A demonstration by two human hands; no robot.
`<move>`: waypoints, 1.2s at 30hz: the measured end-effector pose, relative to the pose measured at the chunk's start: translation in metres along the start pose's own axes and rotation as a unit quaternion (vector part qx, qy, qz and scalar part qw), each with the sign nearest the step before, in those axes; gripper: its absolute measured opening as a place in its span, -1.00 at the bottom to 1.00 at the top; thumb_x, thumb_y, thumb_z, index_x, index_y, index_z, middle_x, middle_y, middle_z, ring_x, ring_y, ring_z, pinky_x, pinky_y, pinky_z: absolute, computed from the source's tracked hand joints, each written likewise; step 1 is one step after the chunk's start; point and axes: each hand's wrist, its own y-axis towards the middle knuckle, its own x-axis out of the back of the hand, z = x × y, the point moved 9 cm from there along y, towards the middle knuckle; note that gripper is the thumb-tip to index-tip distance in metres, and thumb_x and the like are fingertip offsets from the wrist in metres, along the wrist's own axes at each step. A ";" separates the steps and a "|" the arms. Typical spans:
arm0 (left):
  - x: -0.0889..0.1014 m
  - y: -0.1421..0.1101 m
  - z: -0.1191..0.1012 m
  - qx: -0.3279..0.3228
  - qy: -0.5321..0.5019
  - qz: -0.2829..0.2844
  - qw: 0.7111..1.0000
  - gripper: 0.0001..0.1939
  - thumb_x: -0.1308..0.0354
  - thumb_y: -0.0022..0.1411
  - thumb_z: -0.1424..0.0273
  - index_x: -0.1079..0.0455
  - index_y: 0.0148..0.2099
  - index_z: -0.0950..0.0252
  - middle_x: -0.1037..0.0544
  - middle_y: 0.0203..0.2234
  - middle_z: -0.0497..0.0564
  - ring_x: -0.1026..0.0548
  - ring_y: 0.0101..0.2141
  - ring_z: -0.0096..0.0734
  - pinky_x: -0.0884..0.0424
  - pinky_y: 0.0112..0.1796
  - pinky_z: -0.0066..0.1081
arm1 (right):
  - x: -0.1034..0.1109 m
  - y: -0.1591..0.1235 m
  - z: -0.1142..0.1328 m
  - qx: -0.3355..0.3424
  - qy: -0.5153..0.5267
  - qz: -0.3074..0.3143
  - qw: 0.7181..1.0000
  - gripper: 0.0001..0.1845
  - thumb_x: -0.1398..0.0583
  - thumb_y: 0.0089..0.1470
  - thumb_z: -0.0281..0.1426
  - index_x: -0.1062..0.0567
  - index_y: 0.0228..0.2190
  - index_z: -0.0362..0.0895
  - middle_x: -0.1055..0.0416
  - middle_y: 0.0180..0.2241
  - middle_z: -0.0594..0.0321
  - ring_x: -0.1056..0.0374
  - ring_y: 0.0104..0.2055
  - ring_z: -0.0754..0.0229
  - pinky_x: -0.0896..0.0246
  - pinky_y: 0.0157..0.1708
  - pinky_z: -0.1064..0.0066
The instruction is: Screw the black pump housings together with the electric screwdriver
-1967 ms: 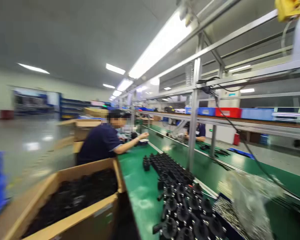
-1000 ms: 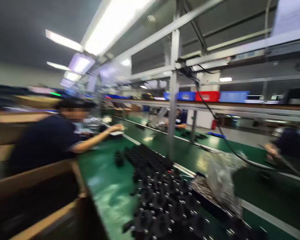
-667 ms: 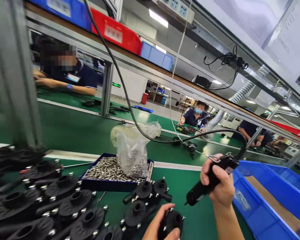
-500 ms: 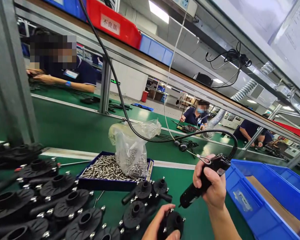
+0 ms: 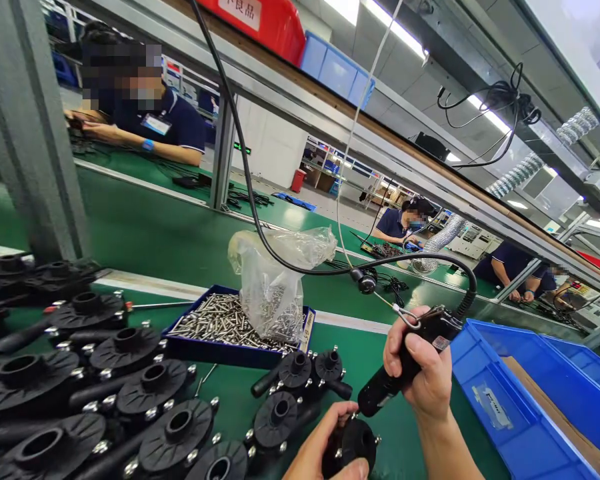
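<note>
A black housing (image 5: 360, 441) is gripped in the left hand (image 5: 313, 450), near, over the desk (image 5: 396, 435). A cabled black screwdriver (image 5: 380, 392) is gripped in the right hand (image 5: 427, 377), its lower end at the housing's far rim; contact cannot be told. Similar housings (image 5: 199, 427) are set out at left, a tray of screws (image 5: 220, 353) beyond.

Carries, across a green benchtop (image 5: 397, 443), round black housings (image 5: 140, 393) mostly at left, a navy tray (image 5: 225, 353) of metal screws (image 5: 213, 320) midway, and a blue bin (image 5: 515, 427) at right.
</note>
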 end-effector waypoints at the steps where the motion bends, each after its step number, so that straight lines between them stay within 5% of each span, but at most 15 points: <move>1: -0.001 0.002 0.004 0.004 -0.002 0.004 1.000 -0.21 -0.47 0.08 0.04 -0.40 0.29 0.21 -0.60 -0.01 0.05 -0.53 0.00 -0.10 -0.44 0.12 -0.25 | 0.000 -0.001 0.000 -0.003 -0.027 -0.005 1.000 -0.75 -0.40 0.25 -0.30 -0.44 -0.18 -0.06 -0.52 -0.43 0.30 -0.33 -0.64 0.30 -0.27 -0.62 0.52; 5: -0.007 0.000 0.006 0.019 -0.054 0.001 0.998 -0.28 -0.42 0.10 0.24 -0.37 0.29 0.20 -0.57 -0.07 0.02 -0.53 -0.07 -0.20 -0.47 0.02 -0.31 | -0.003 -0.010 0.002 -0.007 -0.148 -0.037 0.988 -0.75 -0.41 0.29 -0.31 -0.44 -0.19 -0.11 -0.49 -0.42 0.26 -0.39 -0.55 0.24 -0.35 -0.54 0.43; 11: -0.018 -0.010 -0.022 0.035 -0.139 -0.004 0.990 -0.33 -0.38 0.10 0.38 -0.34 0.25 0.23 -0.55 -0.15 0.01 -0.47 -0.31 -0.41 -0.43 -0.26 -0.42 | -0.015 -0.018 -0.003 0.009 -0.122 -0.028 0.992 -0.76 -0.36 0.34 -0.32 -0.38 -0.20 -0.07 -0.30 -0.55 0.43 -0.23 -0.66 0.31 -0.18 -0.65 0.49; 23: -0.015 -0.009 -0.023 0.024 -0.144 -0.018 0.989 -0.36 -0.34 0.07 0.46 -0.37 0.23 0.26 -0.53 -0.19 -0.03 -0.46 -0.24 -0.37 -0.41 -0.17 -0.39 | -0.010 -0.017 -0.014 0.006 -0.102 -0.026 0.994 -0.79 -0.33 0.38 -0.35 -0.37 -0.18 -0.06 -0.27 -0.55 0.44 -0.18 -0.66 0.35 -0.12 -0.64 0.53; 36: -0.010 0.000 -0.001 0.002 -0.112 -0.006 0.994 -0.38 -0.40 0.11 0.35 -0.40 0.22 0.20 -0.53 -0.13 0.00 -0.49 -0.16 -0.28 -0.43 -0.07 -0.35 | 0.000 -0.012 -0.027 -0.031 -0.110 -0.023 0.993 -0.69 -0.37 0.34 -0.23 -0.41 -0.28 -0.14 -0.27 -0.57 0.41 -0.20 -0.66 0.33 -0.15 -0.62 0.49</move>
